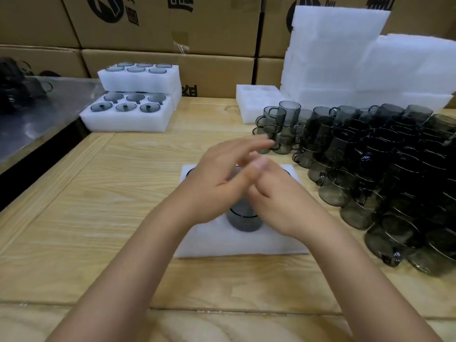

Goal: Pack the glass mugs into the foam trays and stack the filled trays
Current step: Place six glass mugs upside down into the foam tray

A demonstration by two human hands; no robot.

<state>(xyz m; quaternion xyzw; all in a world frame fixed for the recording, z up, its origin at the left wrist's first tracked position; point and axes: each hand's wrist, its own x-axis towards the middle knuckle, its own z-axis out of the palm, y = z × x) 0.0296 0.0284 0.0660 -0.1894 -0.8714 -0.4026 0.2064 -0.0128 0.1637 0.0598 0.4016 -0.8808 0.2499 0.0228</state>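
Both hands hang over the foam tray [237, 245] that lies on the wooden surface [98, 193] right in front of the person. The left hand [222, 178] is flat and open, fingers stretched out toward the right and blurred. The right hand [278, 201] meets it from the other side, its fingertips tucked under the left, so I cannot tell whether it is curled round anything. Below them a smoky grey mug [244, 222] sits in a pocket at the tray's near edge; the other pockets are hidden by the hands.

The loose mugs [385, 169] are heaped in layers at the right of the surface, near the tray. Two filled trays [133, 117] stand stacked at the far left, an empty tray [256, 104] lies behind the heap, and spare foam [345, 65] is piled against the cardboard boxes [148, 21].

I would guess the glass is thin, smooth and easily chipped, so each mug is best taken round its body or by its handle and lowered straight into a pocket. The foam looks light and soft; a full tray probably wants a hand under each end, kept level.
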